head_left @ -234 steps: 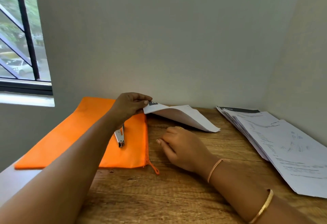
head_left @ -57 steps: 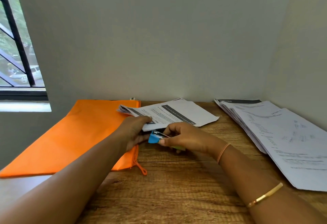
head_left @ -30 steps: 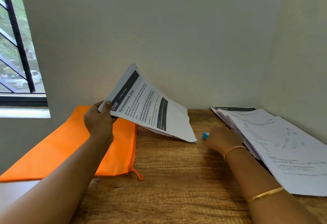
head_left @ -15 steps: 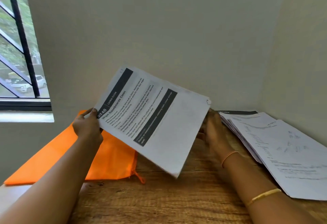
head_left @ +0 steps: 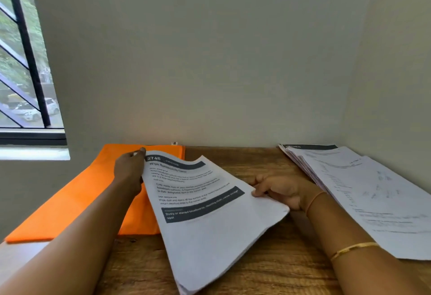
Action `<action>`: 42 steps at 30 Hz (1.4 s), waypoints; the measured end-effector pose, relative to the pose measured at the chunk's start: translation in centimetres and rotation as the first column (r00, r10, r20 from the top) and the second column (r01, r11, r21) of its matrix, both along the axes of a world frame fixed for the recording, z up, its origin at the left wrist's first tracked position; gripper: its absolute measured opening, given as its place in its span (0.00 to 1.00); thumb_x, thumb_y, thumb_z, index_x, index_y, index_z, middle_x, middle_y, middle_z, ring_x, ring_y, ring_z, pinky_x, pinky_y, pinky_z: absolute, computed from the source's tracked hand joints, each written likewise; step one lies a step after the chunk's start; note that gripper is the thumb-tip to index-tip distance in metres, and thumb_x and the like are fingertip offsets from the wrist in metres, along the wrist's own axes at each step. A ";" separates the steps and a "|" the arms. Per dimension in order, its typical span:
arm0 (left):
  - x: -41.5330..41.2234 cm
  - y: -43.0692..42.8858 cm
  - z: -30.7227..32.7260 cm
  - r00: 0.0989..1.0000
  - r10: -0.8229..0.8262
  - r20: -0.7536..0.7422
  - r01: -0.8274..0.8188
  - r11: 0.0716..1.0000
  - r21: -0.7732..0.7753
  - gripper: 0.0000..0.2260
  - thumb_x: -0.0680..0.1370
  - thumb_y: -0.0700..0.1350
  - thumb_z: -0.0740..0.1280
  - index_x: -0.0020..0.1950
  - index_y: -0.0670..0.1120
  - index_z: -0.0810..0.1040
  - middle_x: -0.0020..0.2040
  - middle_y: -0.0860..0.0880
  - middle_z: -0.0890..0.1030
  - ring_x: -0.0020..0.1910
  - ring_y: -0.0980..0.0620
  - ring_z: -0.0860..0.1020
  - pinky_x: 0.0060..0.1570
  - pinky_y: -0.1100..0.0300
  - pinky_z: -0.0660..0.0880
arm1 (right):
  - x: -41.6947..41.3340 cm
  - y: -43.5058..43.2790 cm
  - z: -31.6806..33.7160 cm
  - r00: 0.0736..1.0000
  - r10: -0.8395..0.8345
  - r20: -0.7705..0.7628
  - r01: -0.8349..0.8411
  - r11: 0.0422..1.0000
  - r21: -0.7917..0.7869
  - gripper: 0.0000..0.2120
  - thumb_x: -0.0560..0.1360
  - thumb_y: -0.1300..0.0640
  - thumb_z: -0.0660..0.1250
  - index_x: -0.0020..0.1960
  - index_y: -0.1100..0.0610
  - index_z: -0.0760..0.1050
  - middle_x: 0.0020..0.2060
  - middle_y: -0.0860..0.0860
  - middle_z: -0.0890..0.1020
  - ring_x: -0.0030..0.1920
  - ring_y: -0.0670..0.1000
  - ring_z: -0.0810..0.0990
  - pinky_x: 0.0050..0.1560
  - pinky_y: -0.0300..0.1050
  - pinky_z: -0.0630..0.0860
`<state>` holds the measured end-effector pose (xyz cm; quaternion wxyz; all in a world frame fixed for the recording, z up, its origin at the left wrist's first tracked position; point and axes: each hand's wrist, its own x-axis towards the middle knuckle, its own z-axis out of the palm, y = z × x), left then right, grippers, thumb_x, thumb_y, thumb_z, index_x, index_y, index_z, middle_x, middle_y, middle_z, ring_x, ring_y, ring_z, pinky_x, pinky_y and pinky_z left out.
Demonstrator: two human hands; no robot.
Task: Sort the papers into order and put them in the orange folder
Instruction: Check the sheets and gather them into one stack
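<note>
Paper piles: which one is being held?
The bundle headed 2748, held by the left hand and right hand; the other stack lies flat by the right wall.

— What is surrounding the wooden counter?
— Plain pale walls are meeting in the right corner.
— And the light?
— Daylight is coming through a black-barred window at left; cars are sitting outside.

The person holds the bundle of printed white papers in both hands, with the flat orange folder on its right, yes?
No: the head view shows the flat orange fabric folder on the left of the bundle of printed white papers. The left hand and right hand do hold the bundle.
</note>
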<state>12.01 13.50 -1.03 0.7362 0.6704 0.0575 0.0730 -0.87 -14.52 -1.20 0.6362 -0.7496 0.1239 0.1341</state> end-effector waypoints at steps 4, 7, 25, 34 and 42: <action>-1.0 -1.2 0.4 0.979 -0.202 -0.004 0.199 0.968 -0.151 0.10 0.82 0.47 0.60 0.51 0.41 0.75 0.45 0.45 0.78 0.39 0.47 0.78 0.37 0.54 0.75 | 0.7 0.0 0.3 0.980 -0.199 0.007 0.198 0.976 -0.095 0.11 0.77 0.71 0.57 0.53 0.62 0.74 0.50 0.59 0.79 0.46 0.57 0.76 0.51 0.51 0.75; -1.8 -2.4 0.2 0.929 -0.368 -0.050 0.362 0.927 -0.101 0.23 0.80 0.44 0.63 0.72 0.40 0.61 0.56 0.41 0.78 0.44 0.45 0.80 0.36 0.53 0.77 | 0.8 -0.2 0.4 0.908 -0.394 0.141 0.418 0.870 -0.262 0.07 0.76 0.71 0.59 0.50 0.66 0.74 0.47 0.61 0.78 0.40 0.55 0.75 0.36 0.43 0.73; -4.8 -5.6 0.1 0.922 -0.373 -0.102 0.329 0.620 0.712 0.07 0.75 0.39 0.69 0.46 0.44 0.71 0.45 0.47 0.77 0.42 0.45 0.80 0.43 0.54 0.79 | 1.2 2.8 -0.4 0.873 -0.118 0.474 0.432 0.638 -0.637 0.20 0.80 0.55 0.59 0.70 0.59 0.68 0.69 0.55 0.71 0.67 0.54 0.70 0.62 0.43 0.67; -4.5 -5.9 -1.2 0.851 -0.475 -0.226 0.222 -0.065 0.973 0.40 0.66 0.74 0.62 0.71 0.52 0.64 0.64 0.51 0.75 0.61 0.49 0.73 0.57 0.57 0.71 | 1.1 2.7 -0.5 0.888 0.015 0.460 0.412 0.418 -0.809 0.17 0.80 0.54 0.56 0.67 0.58 0.70 0.67 0.54 0.71 0.63 0.55 0.72 0.61 0.46 0.70; -5.0 -6.1 -1.4 0.881 -0.395 -0.261 0.195 -0.200 0.960 0.41 0.70 0.73 0.58 0.75 0.51 0.57 0.73 0.47 0.63 0.72 0.42 0.56 0.66 0.46 0.63 | 0.8 1.7 -0.3 0.934 -0.039 0.354 0.349 0.298 -0.888 0.15 0.80 0.52 0.57 0.62 0.55 0.74 0.57 0.53 0.79 0.56 0.54 0.77 0.62 0.52 0.71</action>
